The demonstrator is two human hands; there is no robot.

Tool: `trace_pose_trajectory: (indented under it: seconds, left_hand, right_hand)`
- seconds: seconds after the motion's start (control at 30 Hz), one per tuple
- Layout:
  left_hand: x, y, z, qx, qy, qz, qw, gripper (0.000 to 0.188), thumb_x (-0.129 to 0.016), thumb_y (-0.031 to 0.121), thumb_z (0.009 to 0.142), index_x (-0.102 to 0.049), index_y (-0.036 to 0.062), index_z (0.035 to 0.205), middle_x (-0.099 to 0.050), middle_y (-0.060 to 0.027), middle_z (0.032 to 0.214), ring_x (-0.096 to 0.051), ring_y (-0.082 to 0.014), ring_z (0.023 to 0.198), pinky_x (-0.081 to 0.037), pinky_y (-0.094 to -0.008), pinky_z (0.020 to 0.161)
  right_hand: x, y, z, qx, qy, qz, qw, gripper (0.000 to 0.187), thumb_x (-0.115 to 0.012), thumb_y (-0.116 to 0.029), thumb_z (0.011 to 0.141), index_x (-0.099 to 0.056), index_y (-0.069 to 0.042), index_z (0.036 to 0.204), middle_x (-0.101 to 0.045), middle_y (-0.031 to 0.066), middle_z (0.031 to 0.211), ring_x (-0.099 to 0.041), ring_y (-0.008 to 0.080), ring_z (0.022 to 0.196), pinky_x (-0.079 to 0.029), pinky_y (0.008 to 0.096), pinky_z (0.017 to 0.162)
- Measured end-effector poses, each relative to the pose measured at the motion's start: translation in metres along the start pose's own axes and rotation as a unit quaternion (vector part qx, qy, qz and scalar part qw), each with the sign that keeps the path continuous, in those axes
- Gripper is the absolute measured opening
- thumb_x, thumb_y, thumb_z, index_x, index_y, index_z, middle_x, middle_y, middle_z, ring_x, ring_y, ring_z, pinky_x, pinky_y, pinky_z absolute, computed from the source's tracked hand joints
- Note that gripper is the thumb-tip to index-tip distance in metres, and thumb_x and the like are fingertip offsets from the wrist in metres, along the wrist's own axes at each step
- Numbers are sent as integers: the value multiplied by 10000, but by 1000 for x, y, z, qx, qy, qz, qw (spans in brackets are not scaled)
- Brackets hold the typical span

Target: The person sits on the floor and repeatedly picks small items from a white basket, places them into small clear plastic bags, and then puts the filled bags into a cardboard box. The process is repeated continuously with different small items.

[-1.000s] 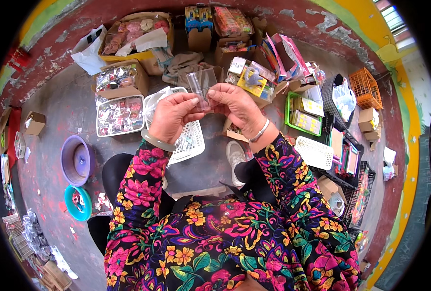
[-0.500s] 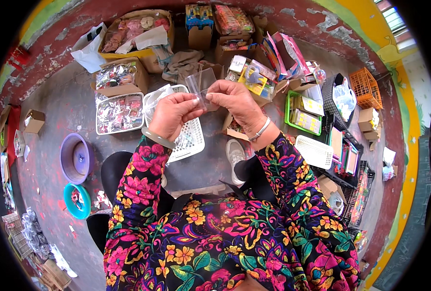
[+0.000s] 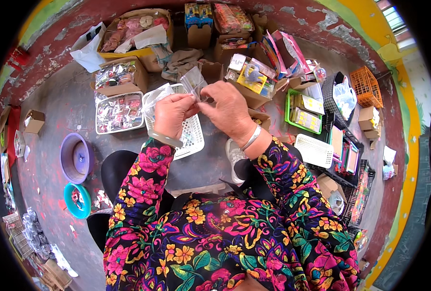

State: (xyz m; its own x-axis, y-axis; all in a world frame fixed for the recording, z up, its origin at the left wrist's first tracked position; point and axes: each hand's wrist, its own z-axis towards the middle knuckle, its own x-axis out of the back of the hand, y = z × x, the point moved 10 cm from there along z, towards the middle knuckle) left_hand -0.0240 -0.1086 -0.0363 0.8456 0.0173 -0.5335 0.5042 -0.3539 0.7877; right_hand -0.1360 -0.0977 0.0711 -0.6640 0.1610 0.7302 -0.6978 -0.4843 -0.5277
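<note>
Between my two hands is a small clear plastic pouch (image 3: 193, 79), its see-through end standing up above my fingers. My left hand (image 3: 170, 114) pinches its lower edge between thumb and fingertips. My right hand (image 3: 229, 110) is curled close against the pouch's right side; the thumb and fingers meet at its edge, and part of that grip is hidden behind the hand. Below my hands a white perforated basket (image 3: 192, 140) rests on the floor, with a crumpled white plastic bag (image 3: 153, 100) over its left side.
To the left stand a white basket of small packets (image 3: 120, 114), a purple basin (image 3: 82, 167) and a turquoise basin (image 3: 70, 194). Cardboard boxes of goods (image 3: 259, 99) line the far side. A green basket (image 3: 289, 104), a white tray (image 3: 314, 151) and an orange crate (image 3: 365, 87) are rightward.
The pouch has tilted and moved slightly left. My right hand has shifted left and turned, its back now more toward me, closing in on my left hand.
</note>
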Motion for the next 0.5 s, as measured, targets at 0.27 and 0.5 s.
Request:
trace_pose_trajectory:
  seconds: [0.27, 0.5]
  left_hand:
    - [-5, 0, -4, -4, -7, 88, 996, 116, -586, 39, 822, -592, -75, 843, -621, -105, 824, -630, -171, 727, -543, -259, 689]
    - [-8, 15, -7, -142, 41, 333, 931, 136, -595, 105, 788, -588, -27, 755, -617, -118, 709, -603, -171, 605, -478, -298, 554]
  right_hand:
    - [-24, 32, -6, -125, -74, 148, 978, 125, -627, -113, 706, -601, -13, 778, -606, 108, 709, -606, 203, 666, -459, 275, 594]
    - [-23, 26, -6, -105, -41, 80, 990, 111, -578, -161, 700, -609, -56, 681, -594, 137, 679, -582, 324, 656, -464, 387, 580]
